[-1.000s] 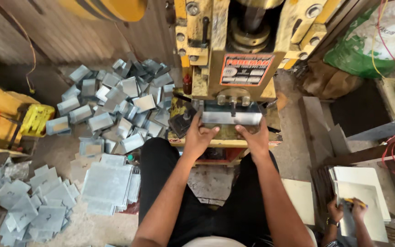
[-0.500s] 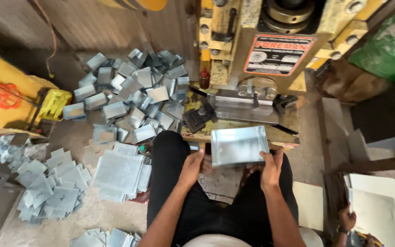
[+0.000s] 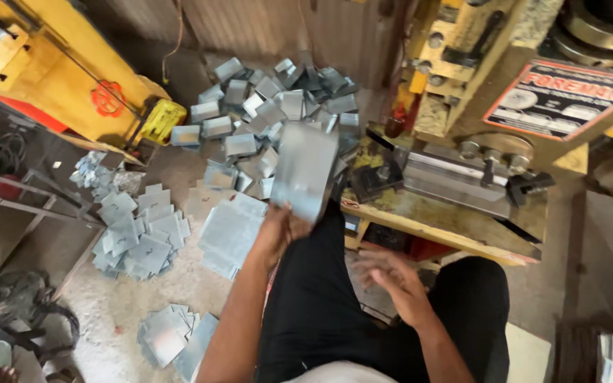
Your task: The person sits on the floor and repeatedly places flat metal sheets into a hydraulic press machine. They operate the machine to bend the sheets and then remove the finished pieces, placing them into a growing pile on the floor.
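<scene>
Left hand [image 3: 282, 230] of mine grips the bent grey sheet-metal piece [image 3: 305, 170] by its lower edge; it looks dull, galvanised and motion-blurred, raised over the floor's heap of formed metal boxes [image 3: 271, 106]. My right hand [image 3: 391, 278] hangs open, empty.

We are seeing dim, flat daylight; motion blur is smearing the metal sheet [image 3: 305, 170] and right hand [image 3: 391, 280], shadows pooling at nine o'clock.
</scene>
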